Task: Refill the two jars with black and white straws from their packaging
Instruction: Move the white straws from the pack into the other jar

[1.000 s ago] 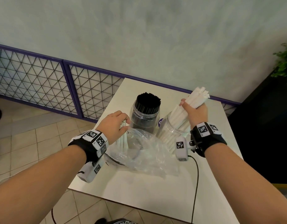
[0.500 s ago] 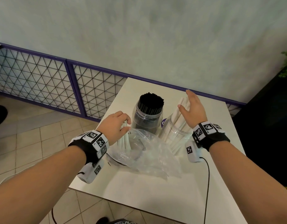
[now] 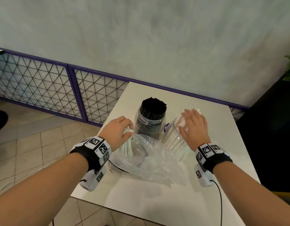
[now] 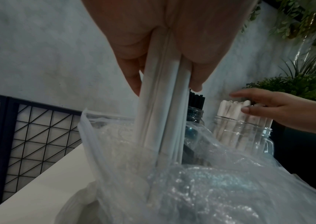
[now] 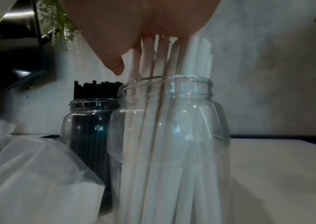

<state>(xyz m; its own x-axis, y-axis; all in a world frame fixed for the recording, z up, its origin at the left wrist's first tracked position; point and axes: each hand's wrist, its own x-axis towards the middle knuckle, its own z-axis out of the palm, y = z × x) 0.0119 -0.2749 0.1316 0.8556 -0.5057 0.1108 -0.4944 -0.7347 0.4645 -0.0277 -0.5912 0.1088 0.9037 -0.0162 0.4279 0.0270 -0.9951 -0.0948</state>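
The right hand point(image 3: 195, 128) lies flat, fingers straight, on the tops of the white straws point(image 5: 174, 136) in the right jar point(image 5: 169, 151), hiding most of their ends. The left hand point(image 3: 117, 132) grips a small bunch of white straws point(image 4: 163, 121) whose lower ends stand inside the crumpled clear plastic bag point(image 3: 150, 160); what else the bag holds is hard to make out. The left jar point(image 3: 149, 126) stands packed with black straws point(image 3: 153, 106). A purple mark between the 2 jars is mostly hidden, unreadable. All sit on a white table point(image 3: 157, 201) by a grey wall point(image 3: 141, 38) and purple-framed mesh railing point(image 3: 43, 85), over a tiled floor point(image 3: 34, 144).
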